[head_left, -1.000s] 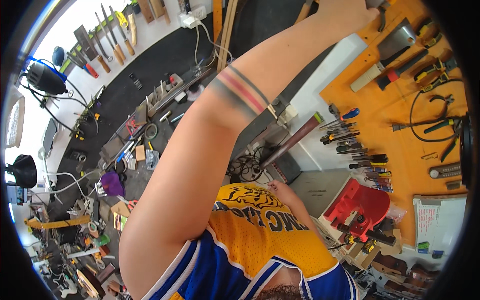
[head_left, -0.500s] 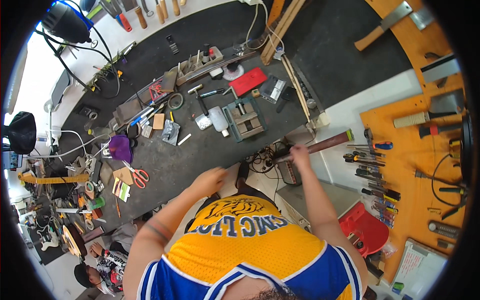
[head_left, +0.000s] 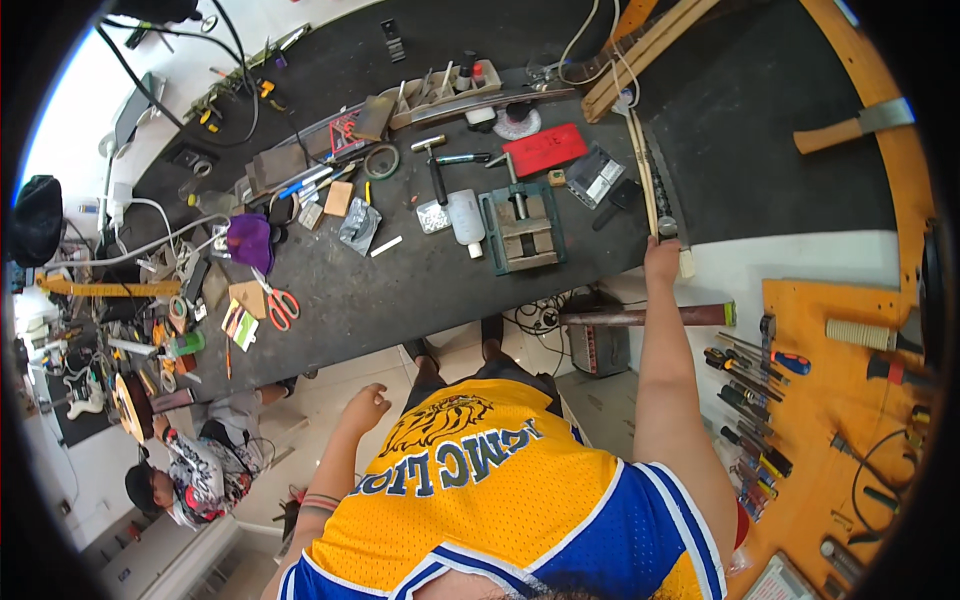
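Note:
My right hand (head_left: 661, 264) reaches to the bench's right edge. Its fingers are closed at the near ends of a pair of thin light wooden sticks (head_left: 642, 172), which lie lengthwise along that edge. Beside the sticks there is a dark strip with a round metal knob (head_left: 667, 227). My left hand (head_left: 367, 408) hangs low beside my body, over the floor, its fingers loosely bent and apart with nothing in them. On the dark bench (head_left: 420, 285), left of my right hand, stands a green vise (head_left: 524, 232) next to a white bottle (head_left: 466, 220).
A hammer (head_left: 435, 172), red pouch (head_left: 545, 150), tape roll (head_left: 381, 161) and red-handled scissors (head_left: 283, 308) lie on the bench. Below its right end juts a dark reddish beam (head_left: 660, 316). An orange tool board (head_left: 800, 310) stands at right. Another person (head_left: 205, 465) sits at lower left.
My right hand has gone from near the dark beam up to the wooden sticks at the bench edge. My left hand has drawn back toward my body. The view has shifted.

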